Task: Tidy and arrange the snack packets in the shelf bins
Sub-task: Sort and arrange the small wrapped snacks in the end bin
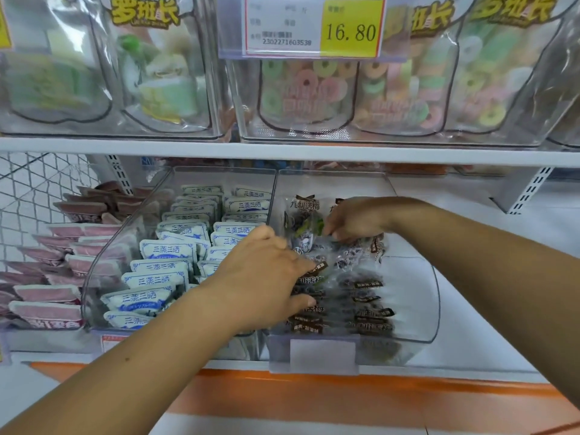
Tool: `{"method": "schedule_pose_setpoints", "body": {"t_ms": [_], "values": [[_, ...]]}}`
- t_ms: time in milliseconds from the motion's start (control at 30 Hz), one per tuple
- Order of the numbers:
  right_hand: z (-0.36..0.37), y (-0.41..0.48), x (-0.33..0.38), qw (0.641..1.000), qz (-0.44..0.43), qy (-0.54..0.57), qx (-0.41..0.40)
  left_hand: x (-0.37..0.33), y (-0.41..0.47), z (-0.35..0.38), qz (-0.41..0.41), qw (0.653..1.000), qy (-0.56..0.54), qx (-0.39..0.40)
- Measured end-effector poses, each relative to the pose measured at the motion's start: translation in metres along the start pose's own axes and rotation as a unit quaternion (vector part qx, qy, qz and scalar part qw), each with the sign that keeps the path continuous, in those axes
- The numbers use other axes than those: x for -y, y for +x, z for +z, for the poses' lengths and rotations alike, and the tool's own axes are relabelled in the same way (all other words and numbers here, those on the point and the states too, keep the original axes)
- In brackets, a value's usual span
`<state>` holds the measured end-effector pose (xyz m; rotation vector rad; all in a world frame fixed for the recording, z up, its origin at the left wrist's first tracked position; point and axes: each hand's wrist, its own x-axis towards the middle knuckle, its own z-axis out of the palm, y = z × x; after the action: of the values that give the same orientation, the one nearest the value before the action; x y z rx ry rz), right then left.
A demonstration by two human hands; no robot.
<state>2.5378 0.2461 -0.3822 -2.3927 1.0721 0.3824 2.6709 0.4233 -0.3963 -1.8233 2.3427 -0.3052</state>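
Left hand [263, 274]: fingers [301, 265] straight, pressing flat on dark plum packets [367, 309]. Right hand [354, 219]: fingers curled, pinching one packet [309, 224] at rear. Both inside clear bin [433, 293], shelf [486, 309] front edge; blue-white packets [157, 271] alongside, left.

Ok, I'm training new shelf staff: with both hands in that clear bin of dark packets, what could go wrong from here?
The dark packets lie jumbled up to the low front of the clear bin, so stirring might spill some out. The left hand reaches in across the white packets next door, so its forearm might disturb their neat rows.
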Motion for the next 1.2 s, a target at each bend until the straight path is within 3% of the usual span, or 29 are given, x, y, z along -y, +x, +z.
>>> {"method": "schedule_pose_setpoints", "body": {"t_ms": [233,433,567,733,967,1133,1200], "values": [[0.011,0.021,0.017,0.996,0.046,-0.06,0.046,-0.012,0.03,-0.005,-0.047,0.999,-0.021,0.011],[0.018,0.028,0.013,0.995,0.039,-0.086,0.01,0.004,0.048,0.006,-0.029,0.999,-0.035,0.024],[0.016,0.026,0.002,1.0,0.018,-0.023,0.006,0.012,0.043,-0.001,-0.009,0.996,-0.09,0.004],[0.005,0.004,-0.006,0.995,0.003,0.088,-0.043,0.018,0.045,-0.002,-0.022,0.99,-0.137,0.034],[-0.001,-0.002,-0.02,0.982,-0.012,0.174,-0.076,0.015,0.05,-0.004,-0.018,0.996,-0.055,0.07],[0.001,-0.007,-0.021,0.975,-0.032,0.204,-0.082,0.017,0.038,0.004,-0.033,0.99,-0.136,-0.004],[0.001,-0.009,-0.018,0.97,-0.038,0.225,-0.084,0.018,0.036,0.003,-0.034,0.993,-0.108,-0.028]]}}
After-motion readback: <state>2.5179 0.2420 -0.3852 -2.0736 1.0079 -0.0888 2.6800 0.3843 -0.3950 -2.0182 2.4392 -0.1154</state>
